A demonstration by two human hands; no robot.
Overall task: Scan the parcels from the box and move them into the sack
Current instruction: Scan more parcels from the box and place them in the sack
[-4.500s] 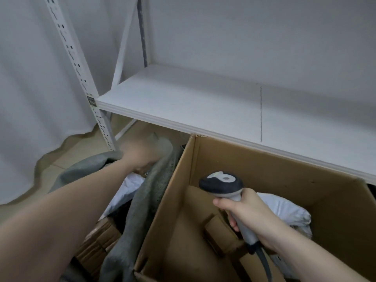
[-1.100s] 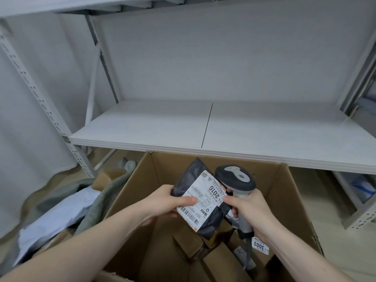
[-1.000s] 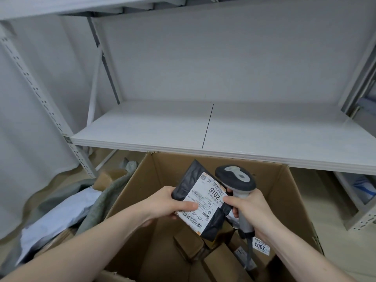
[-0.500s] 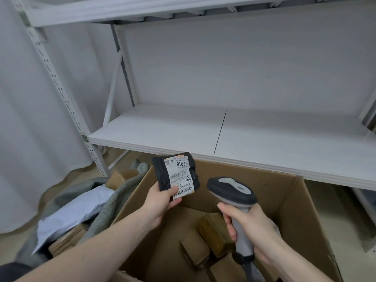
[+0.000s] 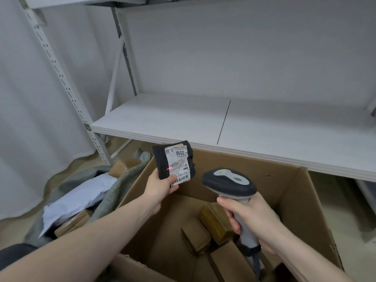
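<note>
My left hand (image 5: 159, 189) grips a small black parcel (image 5: 160, 162) by its lower edge, holding it upright over the left wall of the open cardboard box (image 5: 301, 198). Its white label faces me and a red scan light shows on it. My right hand (image 5: 253, 217) grips the handle of a grey and black barcode scanner (image 5: 228, 183), whose head points at the parcel. Several brown parcels (image 5: 213, 222) lie in the bottom of the box. The grey sack (image 5: 119, 187) sits left of the box, holding a pale blue mailer (image 5: 78, 198) and brown parcels.
A white shelf board (image 5: 203, 121) runs just behind and above the box, with a perforated metal upright (image 5: 61, 78) at the left. A white curtain hangs at the far left. Bare floor shows to the right of the box.
My left hand has turned the black parcel upright and lifted it toward the box's left wall. The scanner has drawn back from it, and a red scan light now shows on the label.
</note>
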